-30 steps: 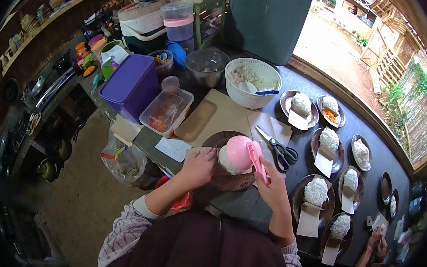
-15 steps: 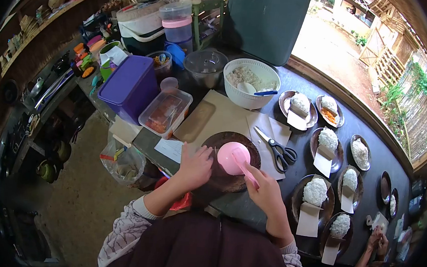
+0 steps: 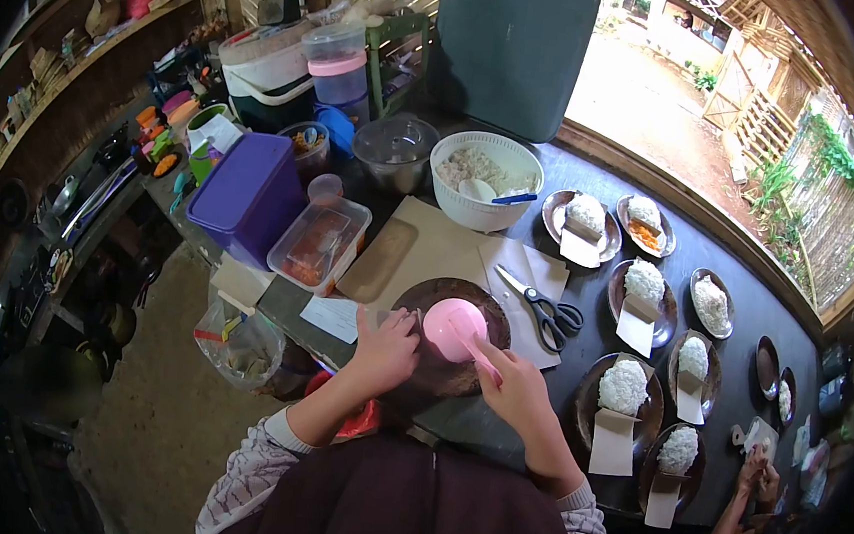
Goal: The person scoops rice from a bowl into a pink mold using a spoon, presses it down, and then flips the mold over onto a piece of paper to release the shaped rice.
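Scoop (image 3: pixel 454 328) on plate (image 3: pixel 414 301), scissors (image 3: pixel 544 311) right of it, bowl (image 3: pixel 484 179) behind

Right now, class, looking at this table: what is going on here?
A person's right hand holds a pink scoop by its handle. The scoop appears to sit mouth down on a dark plate, and the left hand rests at that plate's rim. Scissors lie on paper near a white bowl of rice. To the right, several plates carry rice mounds with paper slips. Another person's hands work at the lower right.

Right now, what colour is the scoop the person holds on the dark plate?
The scoop is pink, clearest in the head view.
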The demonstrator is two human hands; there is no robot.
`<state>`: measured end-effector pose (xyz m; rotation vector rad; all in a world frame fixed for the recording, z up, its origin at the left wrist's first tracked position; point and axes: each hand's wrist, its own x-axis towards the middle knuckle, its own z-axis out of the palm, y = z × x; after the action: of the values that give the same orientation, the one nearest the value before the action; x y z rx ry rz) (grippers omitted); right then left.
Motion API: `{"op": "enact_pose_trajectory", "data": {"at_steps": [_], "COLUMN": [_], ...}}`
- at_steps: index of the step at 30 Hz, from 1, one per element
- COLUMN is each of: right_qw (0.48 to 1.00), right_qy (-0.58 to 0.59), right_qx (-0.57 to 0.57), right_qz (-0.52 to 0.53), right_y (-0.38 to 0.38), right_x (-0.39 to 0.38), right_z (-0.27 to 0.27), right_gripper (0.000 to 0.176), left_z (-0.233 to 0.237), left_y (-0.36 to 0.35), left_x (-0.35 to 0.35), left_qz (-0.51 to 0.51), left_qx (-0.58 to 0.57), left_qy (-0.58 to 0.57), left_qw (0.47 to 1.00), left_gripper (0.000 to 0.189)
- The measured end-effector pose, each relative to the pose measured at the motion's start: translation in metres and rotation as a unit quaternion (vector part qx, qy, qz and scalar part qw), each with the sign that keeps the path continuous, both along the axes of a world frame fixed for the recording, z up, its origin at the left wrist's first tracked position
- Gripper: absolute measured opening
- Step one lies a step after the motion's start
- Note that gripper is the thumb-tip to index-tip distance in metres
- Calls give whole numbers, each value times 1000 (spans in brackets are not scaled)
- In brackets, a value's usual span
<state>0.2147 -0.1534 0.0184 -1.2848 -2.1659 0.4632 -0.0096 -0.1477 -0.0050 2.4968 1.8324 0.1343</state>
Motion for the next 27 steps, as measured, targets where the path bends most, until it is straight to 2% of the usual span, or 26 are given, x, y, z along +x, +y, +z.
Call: {"op": "enact_pose_trajectory", "data": {"at_steps": [6,9,18,25,27], "right_qw": [998,999,997,998,1000], "right_qy": [-4,30,53,49,17], "right_qx": [-56,-23,-47,-34,-25], "right_qz": [-30,-17,-22,-11,-7], "right_y": [-2,3,4,4,3], "right_x": [-4,-2,-5,-3,-1], "right_z": [4,-10,-8,-7,-7], "right_gripper": [37,37,35,35,36], "left_z": [-3,-3,-7,-8,-7], "left_y": [0,-1,-2,-3,-2], "left_x": [0,0,0,0,0], "left_qz": [0,-5,-5,-9,-9], "left_qx": [-12,-7,-1,20,20], "left_qy": [1,4,1,-7,-6], "left_qw": [1000,1000,1000,1000,1000], "left_gripper": [29,28,27,26,25]}}
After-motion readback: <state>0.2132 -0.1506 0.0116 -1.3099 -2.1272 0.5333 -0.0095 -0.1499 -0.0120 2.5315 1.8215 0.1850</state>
